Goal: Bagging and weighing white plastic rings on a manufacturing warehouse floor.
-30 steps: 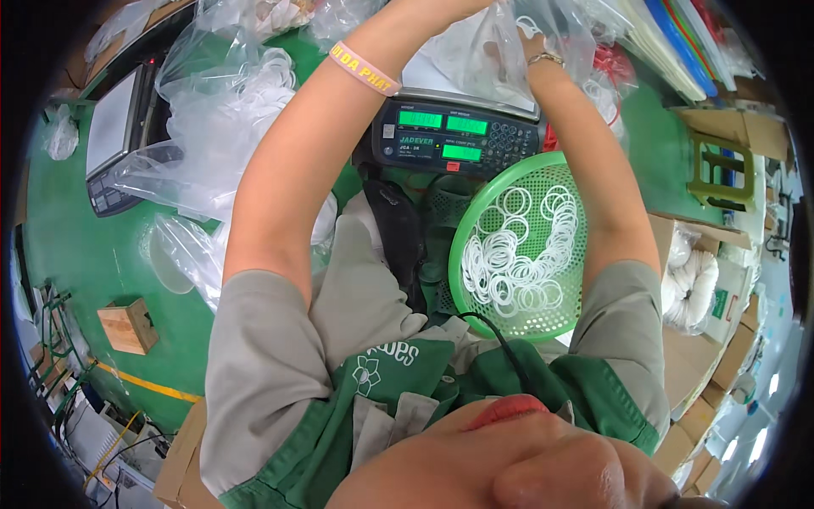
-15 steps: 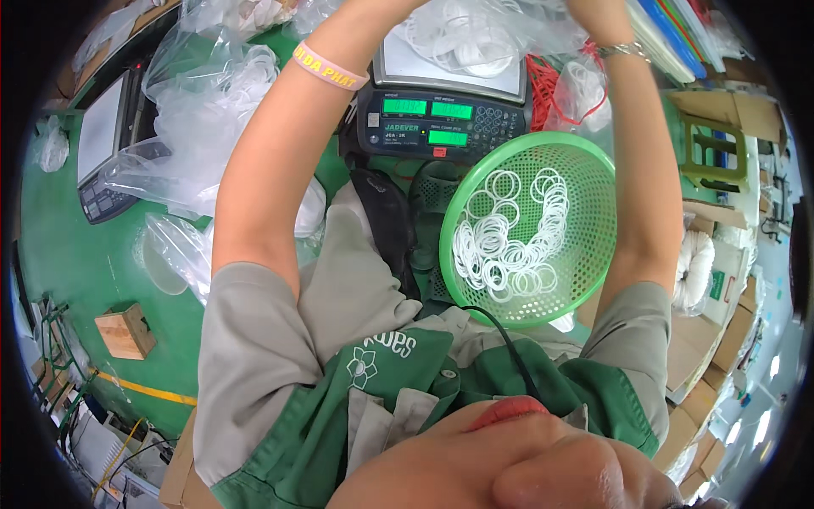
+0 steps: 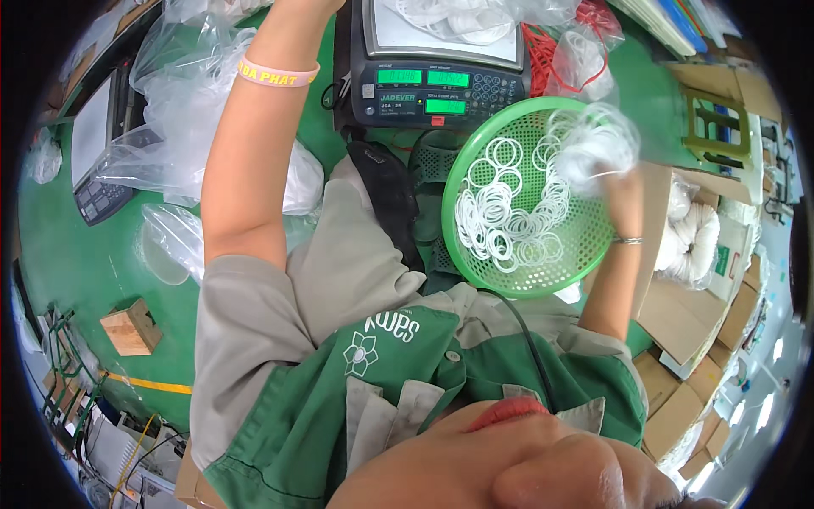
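My right hand [image 3: 624,197] is closed on a bunch of white rings [image 3: 599,146], blurred by motion, above the right side of a green perforated plastic basket [image 3: 452,248]. More thin white rings [image 3: 496,222] lie loose inside that basket, in overlapping clusters. My left hand [image 3: 312,3] shows only a sliver at the top edge, left of a digital counting scale [image 3: 437,88] with lit green displays; its fingers are out of the picture. On the scale's pan rests a clear plastic bag [image 3: 475,19] with white rings in it.
Red plastic string [image 3: 539,61] and a bagged bundle lie right of the scale. Clear plastic bags [image 3: 203,110] and a second scale [image 3: 97,136] are at left, with a wooden block [image 3: 131,329] on the green floor. Cardboard boxes [image 3: 678,318] and an olive stool [image 3: 716,127] stand at right.
My right hand has come down from above the scale to the basket with a bunch of white rings. My left hand has shifted left, away from the scale.
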Action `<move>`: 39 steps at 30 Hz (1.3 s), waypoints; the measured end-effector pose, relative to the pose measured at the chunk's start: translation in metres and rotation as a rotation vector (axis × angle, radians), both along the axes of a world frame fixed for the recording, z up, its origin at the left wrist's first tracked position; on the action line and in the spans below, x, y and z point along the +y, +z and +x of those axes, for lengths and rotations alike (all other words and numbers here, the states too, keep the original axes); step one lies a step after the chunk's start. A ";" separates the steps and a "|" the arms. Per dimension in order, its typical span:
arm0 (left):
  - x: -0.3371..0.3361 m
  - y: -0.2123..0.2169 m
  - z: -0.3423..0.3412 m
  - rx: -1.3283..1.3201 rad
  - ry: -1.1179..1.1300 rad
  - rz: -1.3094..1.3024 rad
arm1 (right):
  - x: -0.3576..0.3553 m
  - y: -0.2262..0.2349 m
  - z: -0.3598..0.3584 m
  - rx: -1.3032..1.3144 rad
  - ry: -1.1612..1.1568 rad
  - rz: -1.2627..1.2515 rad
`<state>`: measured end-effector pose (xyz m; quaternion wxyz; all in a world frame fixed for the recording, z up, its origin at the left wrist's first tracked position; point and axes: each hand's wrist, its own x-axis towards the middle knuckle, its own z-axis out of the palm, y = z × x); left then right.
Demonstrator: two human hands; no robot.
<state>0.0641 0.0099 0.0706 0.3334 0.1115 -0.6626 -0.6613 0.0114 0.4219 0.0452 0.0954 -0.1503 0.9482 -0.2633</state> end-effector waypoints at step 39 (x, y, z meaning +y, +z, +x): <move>0.025 -0.006 -0.054 -0.018 -0.193 -0.253 | -0.236 0.053 -0.116 0.242 0.486 -0.604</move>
